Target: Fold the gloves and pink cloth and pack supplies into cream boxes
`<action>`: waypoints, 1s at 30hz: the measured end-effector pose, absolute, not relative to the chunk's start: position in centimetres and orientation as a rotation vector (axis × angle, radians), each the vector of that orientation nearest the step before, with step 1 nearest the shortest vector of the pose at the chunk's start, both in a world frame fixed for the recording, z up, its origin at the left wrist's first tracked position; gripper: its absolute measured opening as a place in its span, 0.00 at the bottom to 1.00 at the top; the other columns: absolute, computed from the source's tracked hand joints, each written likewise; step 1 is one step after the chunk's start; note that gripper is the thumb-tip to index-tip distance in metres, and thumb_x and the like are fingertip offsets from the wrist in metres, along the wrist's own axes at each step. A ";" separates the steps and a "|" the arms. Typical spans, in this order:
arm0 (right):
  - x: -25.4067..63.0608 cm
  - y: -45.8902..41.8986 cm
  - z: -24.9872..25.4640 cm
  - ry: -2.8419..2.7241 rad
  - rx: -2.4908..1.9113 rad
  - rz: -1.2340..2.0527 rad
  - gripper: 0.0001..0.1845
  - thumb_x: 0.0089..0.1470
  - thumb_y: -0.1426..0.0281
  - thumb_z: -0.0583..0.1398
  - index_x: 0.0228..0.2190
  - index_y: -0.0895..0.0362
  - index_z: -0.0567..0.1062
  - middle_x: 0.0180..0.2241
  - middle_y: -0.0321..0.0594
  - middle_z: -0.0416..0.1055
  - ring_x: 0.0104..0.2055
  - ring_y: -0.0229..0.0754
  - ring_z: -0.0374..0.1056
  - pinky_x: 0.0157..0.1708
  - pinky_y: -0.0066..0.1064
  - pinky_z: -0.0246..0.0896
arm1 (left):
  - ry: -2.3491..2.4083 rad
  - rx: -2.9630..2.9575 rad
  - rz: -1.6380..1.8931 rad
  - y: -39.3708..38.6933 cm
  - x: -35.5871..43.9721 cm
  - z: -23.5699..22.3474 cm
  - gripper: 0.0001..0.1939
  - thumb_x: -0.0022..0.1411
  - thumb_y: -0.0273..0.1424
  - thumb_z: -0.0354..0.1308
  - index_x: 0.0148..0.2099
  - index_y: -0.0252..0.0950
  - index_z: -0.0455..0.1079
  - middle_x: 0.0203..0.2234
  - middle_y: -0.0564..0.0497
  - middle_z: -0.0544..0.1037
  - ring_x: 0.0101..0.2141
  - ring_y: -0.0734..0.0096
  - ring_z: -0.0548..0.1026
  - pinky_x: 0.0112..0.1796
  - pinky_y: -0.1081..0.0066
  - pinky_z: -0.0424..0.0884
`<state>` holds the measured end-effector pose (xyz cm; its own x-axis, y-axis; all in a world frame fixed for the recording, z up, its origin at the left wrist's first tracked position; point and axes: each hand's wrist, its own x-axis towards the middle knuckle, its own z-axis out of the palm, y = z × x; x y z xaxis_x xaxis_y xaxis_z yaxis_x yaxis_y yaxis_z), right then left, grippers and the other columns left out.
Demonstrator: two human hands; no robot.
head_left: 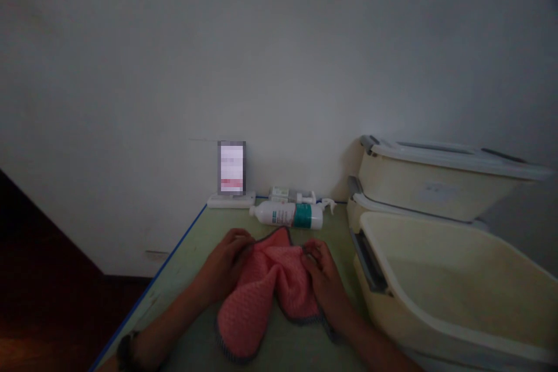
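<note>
Pink cloth (pixel 264 279) | between left hand (pixel 226 261) and right hand (pixel 322 275) | both pinching its edges, seemingly; dim

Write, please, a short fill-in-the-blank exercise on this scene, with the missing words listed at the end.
1. Of the left hand and the right hand, ____ are holding the pink cloth.
2. Beyond the cloth, the white bottle with a teal band lies on its ____.
3. The pale green table has an edge strip coloured ____.
4. The lidless storage bin stands to the ____ of the cloth.

Missing words: both; side; blue; right.
</note>
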<state>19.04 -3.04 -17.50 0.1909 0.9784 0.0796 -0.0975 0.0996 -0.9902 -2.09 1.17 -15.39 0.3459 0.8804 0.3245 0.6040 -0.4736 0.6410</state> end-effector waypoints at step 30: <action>20.0 -4.0 -16.2 -1.264 -0.928 1.535 0.25 0.38 0.69 0.63 0.42 0.51 0.70 0.43 0.36 0.69 0.45 0.45 0.64 0.42 0.34 0.58 | 0.942 1.109 0.957 1.4 -3.0 -13.8 0.24 0.52 0.37 0.59 0.51 0.33 0.64 0.39 0.44 0.76 0.38 0.63 0.74 0.40 0.66 0.68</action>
<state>19.96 -3.98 -16.21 -0.3003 0.9539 -0.0009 -0.1821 -0.0582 -0.9816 -3.04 1.45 -13.84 0.3044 0.9445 -0.1238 -0.1382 0.1723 0.9753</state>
